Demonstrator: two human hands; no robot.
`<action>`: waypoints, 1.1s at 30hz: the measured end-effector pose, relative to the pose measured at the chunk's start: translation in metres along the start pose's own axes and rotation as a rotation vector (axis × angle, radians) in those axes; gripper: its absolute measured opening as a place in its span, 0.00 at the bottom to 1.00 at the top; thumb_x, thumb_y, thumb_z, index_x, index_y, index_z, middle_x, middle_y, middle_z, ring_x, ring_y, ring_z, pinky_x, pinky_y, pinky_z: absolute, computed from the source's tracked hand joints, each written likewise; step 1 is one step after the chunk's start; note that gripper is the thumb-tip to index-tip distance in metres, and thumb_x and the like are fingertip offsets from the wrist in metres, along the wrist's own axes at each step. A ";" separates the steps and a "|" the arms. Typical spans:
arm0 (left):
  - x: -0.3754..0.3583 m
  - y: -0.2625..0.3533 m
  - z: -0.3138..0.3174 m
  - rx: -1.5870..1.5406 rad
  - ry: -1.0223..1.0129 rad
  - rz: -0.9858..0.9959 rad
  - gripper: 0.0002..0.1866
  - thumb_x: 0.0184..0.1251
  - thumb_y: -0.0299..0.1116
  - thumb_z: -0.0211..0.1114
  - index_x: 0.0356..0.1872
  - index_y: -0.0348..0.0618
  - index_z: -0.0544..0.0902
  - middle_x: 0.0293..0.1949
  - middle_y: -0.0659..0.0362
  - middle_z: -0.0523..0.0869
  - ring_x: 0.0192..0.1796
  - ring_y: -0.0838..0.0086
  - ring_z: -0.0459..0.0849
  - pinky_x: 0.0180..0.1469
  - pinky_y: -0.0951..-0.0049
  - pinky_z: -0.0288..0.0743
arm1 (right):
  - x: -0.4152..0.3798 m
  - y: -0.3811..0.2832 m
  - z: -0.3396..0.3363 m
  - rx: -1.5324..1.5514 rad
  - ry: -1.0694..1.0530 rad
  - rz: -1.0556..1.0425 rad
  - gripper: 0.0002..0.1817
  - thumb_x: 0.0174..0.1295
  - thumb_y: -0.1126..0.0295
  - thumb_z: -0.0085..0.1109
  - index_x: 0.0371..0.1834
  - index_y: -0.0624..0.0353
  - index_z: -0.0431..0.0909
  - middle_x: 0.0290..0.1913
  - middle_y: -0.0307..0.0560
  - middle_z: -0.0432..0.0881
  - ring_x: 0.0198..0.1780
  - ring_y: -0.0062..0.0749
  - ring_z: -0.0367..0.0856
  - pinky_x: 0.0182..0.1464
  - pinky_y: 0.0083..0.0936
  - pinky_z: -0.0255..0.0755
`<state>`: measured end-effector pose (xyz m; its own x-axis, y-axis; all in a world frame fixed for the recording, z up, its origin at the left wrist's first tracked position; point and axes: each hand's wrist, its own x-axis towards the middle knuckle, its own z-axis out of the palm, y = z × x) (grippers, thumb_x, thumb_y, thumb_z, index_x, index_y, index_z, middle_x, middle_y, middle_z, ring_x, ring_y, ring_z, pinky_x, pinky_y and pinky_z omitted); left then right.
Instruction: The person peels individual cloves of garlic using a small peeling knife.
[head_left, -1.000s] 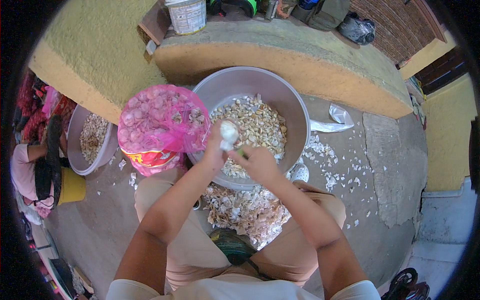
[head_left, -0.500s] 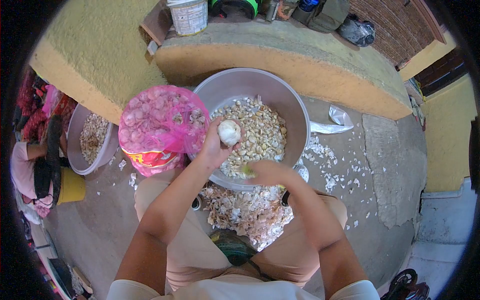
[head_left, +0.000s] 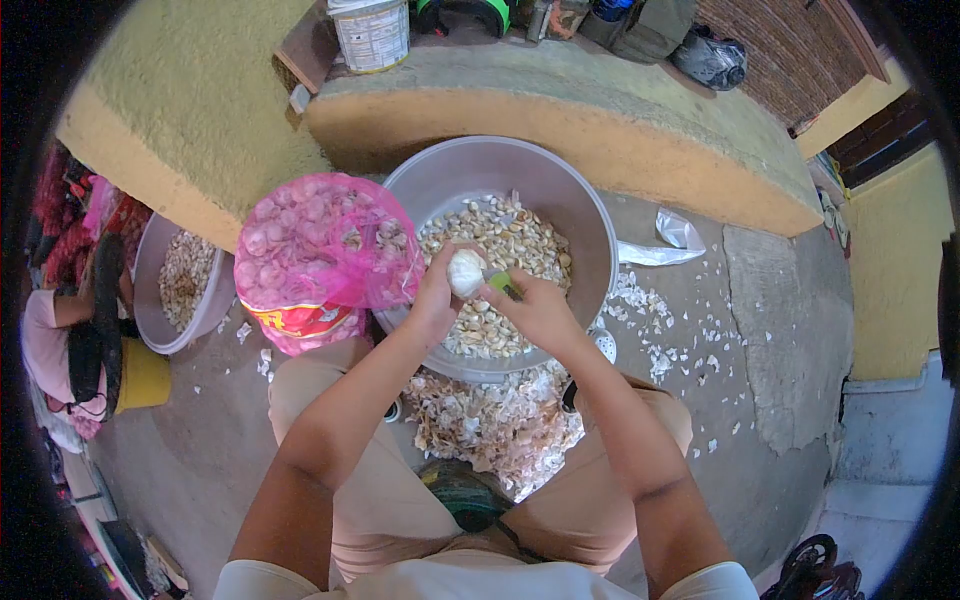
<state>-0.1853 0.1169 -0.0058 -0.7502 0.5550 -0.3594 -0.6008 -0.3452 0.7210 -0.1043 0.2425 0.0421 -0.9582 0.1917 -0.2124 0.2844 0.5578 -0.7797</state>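
Note:
My left hand (head_left: 434,300) is closed round a whole white garlic bulb (head_left: 465,273), held above a big grey basin (head_left: 602,235). In my right hand (head_left: 543,313) is a small green tool (head_left: 504,286), pinched close to the bulb's right side; its working end is too small to make out. Loose garlic cloves (head_left: 512,235) cover the basin's bottom under both hands. Just left of the basin, leaning near its rim, stands a pink mesh bag (head_left: 285,240) full of garlic bulbs.
A heap of garlic skins (head_left: 490,425) lies between my legs, with more scraps (head_left: 655,320) on the floor to the right. At left, a person (head_left: 50,340) sits by a second basin (head_left: 150,300) of cloves and a yellow bucket (head_left: 145,375). A low ledge (head_left: 560,140) runs behind the basin.
My right hand has moved up and in to the garlic bulb, bringing the green tool beside it. The bulb in my left hand has shifted slightly right and turned.

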 end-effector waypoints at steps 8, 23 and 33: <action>-0.008 -0.002 0.005 0.111 0.005 -0.011 0.18 0.67 0.46 0.38 0.38 0.47 0.73 0.32 0.63 0.77 0.35 0.79 0.76 0.34 0.77 0.69 | 0.002 0.004 0.005 0.123 -0.040 0.057 0.26 0.53 0.46 0.50 0.30 0.62 0.76 0.22 0.55 0.76 0.27 0.42 0.76 0.32 0.32 0.67; 0.011 -0.006 -0.008 -0.059 0.250 -0.002 0.18 0.67 0.45 0.37 0.36 0.46 0.73 0.31 0.60 0.78 0.32 0.75 0.76 0.33 0.72 0.70 | -0.010 -0.001 0.032 -0.205 0.050 -0.427 0.25 0.51 0.47 0.51 0.18 0.60 0.76 0.15 0.52 0.74 0.18 0.44 0.73 0.22 0.34 0.66; 0.009 0.013 -0.019 -0.172 -0.027 -0.062 0.22 0.67 0.47 0.31 0.35 0.46 0.73 0.30 0.58 0.78 0.33 0.72 0.76 0.31 0.69 0.69 | -0.018 0.043 0.045 -0.475 -0.606 -0.258 0.24 0.49 0.49 0.53 0.35 0.62 0.74 0.31 0.58 0.77 0.37 0.48 0.77 0.39 0.38 0.69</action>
<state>-0.2053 0.1037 -0.0108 -0.7038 0.5989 -0.3821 -0.6858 -0.4327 0.5851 -0.0763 0.2269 -0.0146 -0.8072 -0.3841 -0.4483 -0.0954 0.8343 -0.5430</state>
